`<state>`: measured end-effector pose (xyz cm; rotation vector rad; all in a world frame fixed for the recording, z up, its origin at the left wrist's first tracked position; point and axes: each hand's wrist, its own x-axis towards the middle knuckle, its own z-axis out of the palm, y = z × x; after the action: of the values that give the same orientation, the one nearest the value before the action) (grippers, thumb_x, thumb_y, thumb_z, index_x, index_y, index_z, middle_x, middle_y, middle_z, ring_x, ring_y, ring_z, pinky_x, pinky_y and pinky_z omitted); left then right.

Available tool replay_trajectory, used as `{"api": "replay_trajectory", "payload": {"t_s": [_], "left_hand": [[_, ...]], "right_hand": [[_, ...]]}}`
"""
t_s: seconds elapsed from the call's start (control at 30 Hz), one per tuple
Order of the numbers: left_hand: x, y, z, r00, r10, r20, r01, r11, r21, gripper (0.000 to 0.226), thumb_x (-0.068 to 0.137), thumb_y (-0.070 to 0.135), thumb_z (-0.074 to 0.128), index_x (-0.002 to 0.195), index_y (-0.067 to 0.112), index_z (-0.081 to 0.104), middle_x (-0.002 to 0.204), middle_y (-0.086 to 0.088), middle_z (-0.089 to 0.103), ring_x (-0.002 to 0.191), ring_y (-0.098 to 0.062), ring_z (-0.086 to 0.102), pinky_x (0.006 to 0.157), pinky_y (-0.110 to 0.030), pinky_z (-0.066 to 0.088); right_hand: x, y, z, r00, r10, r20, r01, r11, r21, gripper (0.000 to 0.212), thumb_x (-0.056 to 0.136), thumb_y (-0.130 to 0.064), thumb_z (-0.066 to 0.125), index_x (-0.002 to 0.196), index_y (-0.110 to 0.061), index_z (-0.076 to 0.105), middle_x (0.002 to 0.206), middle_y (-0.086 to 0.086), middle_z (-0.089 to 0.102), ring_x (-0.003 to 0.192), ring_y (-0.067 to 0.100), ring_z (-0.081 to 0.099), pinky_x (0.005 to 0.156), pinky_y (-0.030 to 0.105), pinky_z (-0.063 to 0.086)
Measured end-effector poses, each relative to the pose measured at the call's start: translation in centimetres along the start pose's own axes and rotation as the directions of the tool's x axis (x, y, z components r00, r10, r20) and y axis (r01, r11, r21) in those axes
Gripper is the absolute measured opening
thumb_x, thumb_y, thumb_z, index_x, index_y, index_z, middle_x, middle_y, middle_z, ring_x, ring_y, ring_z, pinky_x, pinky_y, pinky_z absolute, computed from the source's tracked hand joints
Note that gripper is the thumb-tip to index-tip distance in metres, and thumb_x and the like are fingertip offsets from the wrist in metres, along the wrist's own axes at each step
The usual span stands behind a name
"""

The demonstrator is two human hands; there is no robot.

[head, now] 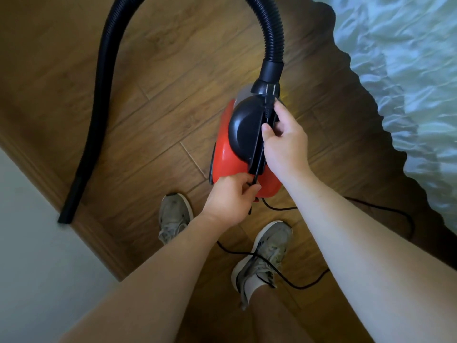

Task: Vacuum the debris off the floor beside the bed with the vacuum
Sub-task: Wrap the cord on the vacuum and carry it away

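Observation:
A small red and black vacuum [226, 154] hangs above the wooden floor [153, 100] in front of me. My right hand [284, 142] grips its black carrying handle from the right side. My left hand [230, 199] pinches the black power cord [279, 208] at the vacuum's rear end. A ribbed black hose [272, 33] rises from the vacuum's front, arcs out of view at the top and comes down on the left, ending in a straight nozzle [71, 196] whose tip rests by the skirting board. No debris shows on the floor.
The bed [400, 78] with pale blue ruffled bedding fills the right side. A white wall [32, 256] with a wooden skirting board runs along the left. My two feet in grey sneakers [264, 256] stand on the floor, with the cord looping across the right shoe.

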<state>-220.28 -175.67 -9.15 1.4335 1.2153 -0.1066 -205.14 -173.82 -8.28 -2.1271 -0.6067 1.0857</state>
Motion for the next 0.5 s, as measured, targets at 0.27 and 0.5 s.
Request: {"api": "replay_trajectory", "payload": {"t_s": [0.27,0.5], "left_hand": [[0.1,0.6,-2.1,0.999,0.028,0.023,-0.030,0.996,0.089,0.020,0.098,0.028,0.065,0.115,0.018,0.071,0.086,0.000,0.071,0.077,-0.014,0.067,0.076,-0.041,0.059],[0.2,0.9,-3.1,0.997,0.044,0.056,-0.050,0.992,0.119,0.019,0.099,0.028,0.064,0.115,0.020,0.070,0.089,0.006,0.069,0.078,-0.007,0.065,0.075,-0.032,0.059]], "right_hand": [[0.0,-0.3,0.9,0.989,0.124,-0.084,-0.125,0.992,-0.017,0.036,0.099,-0.021,0.057,0.133,-0.023,0.046,0.109,-0.002,0.071,0.101,0.016,0.069,0.089,0.042,0.058],[-0.1,-1.1,1.3,0.972,0.230,0.054,-0.233,0.970,0.073,0.019,0.107,-0.027,0.038,0.109,-0.019,0.056,0.089,0.004,0.073,0.073,0.019,0.074,0.081,0.043,0.061]]}}
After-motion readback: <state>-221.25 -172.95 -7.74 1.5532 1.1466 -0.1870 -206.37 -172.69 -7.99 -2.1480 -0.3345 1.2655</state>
